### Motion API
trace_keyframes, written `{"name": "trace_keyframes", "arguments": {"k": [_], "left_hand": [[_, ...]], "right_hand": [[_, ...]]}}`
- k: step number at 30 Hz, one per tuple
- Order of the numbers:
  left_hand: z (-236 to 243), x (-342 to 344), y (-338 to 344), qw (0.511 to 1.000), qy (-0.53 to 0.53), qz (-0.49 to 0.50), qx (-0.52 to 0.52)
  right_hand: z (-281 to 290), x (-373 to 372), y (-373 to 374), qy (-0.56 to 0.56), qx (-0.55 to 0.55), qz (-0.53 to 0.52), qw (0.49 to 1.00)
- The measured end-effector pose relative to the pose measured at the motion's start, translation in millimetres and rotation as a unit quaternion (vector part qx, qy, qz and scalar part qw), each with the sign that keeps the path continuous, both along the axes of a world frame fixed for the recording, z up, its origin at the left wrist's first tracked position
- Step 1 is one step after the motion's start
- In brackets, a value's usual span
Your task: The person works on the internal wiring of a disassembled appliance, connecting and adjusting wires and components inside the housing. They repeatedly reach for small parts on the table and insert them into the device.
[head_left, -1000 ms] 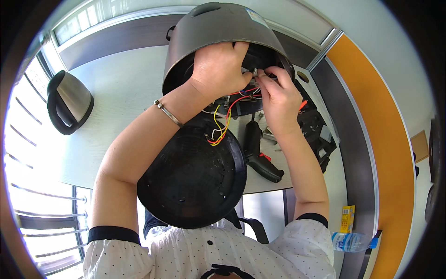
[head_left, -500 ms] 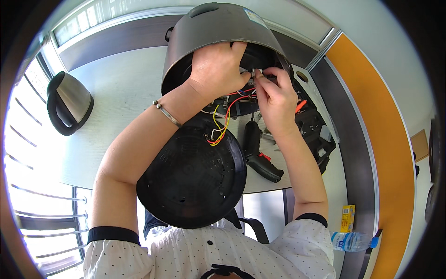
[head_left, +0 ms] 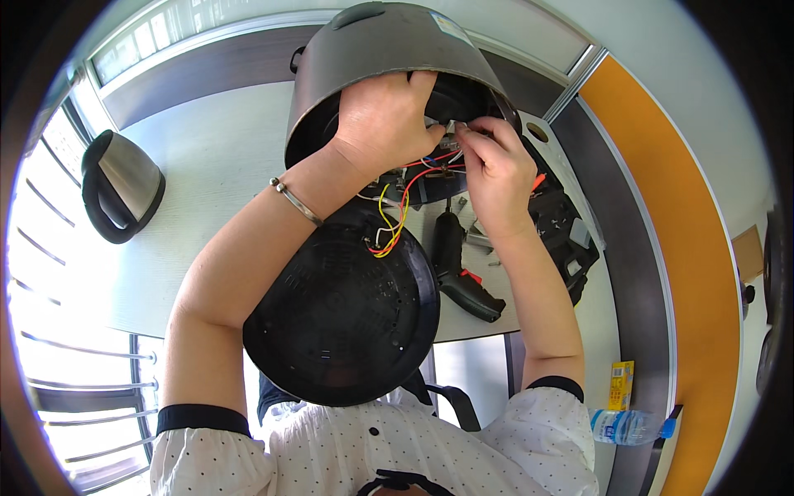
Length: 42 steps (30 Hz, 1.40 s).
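Left hand (head_left: 385, 116), upper centre of the frame: clamped over the open rim of a dark metal cooker body (head_left: 372, 50) that is tipped on its side, fingers curled inside the opening; a thin metal bracelet (head_left: 295, 201) is worn at the wrist. Right hand (head_left: 496, 169), just right of the left: fingertips (head_left: 467, 132) pinched together on small wire ends at the mouth of the body; what exactly is pinched is too small to tell. Red, yellow and white wires (head_left: 397, 207) are run from the body down to a round black base plate (head_left: 343, 318), centre of the frame, below both hands. A pale rectangular label (head_left: 451, 25) is stuck on the body's upper right side. Black power screwdriver (head_left: 455, 264), right of the plate, on the light table (head_left: 215, 157). Steel kettle (head_left: 120, 186), left edge. Yellow box (head_left: 620, 384) and clear water bottle (head_left: 633, 426), lower right.
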State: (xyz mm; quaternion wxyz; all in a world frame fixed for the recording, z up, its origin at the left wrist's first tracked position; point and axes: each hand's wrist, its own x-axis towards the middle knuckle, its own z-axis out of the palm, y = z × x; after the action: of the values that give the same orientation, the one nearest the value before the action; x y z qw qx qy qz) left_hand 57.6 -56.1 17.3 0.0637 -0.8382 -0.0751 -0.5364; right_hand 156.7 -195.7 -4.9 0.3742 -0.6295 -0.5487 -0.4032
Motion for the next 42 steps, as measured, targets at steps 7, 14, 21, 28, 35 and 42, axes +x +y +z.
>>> {"name": "trace_keyframes", "arguments": {"k": [7,14,21,28,35,42], "left_hand": [[-2.1,1.4,-0.1,1.0,0.004,-0.004,-0.012],[-0.8,2.5,-0.9,1.0,-0.017,0.003,0.001],[-2.6,4.6,1.0,1.0,-0.004,0.0,0.001],[-2.0,5.4,0.2,1.0,0.006,0.004,-0.007],[-1.1,5.9,1.5,0.999,-0.026,0.001,0.045],[0.5,-0.8,2.6,0.999,0.008,0.003,0.048]], "right_hand": [[-1.2,1.8,-2.3,-0.02,-0.023,-0.012,0.999],[-0.4,-3.9,-3.7,-0.05,-0.075,-0.032,0.995],[-10.6,-3.5,0.5,-0.004,-0.028,-0.004,1.0],[-21.1,-5.4,4.5,-0.008,0.019,-0.023,1.0],[-31.7,0.7,8.3,-0.061,0.038,-0.046,0.996],[-36.4,-0.9,13.1,-0.042,0.049,-0.022,0.998]]}}
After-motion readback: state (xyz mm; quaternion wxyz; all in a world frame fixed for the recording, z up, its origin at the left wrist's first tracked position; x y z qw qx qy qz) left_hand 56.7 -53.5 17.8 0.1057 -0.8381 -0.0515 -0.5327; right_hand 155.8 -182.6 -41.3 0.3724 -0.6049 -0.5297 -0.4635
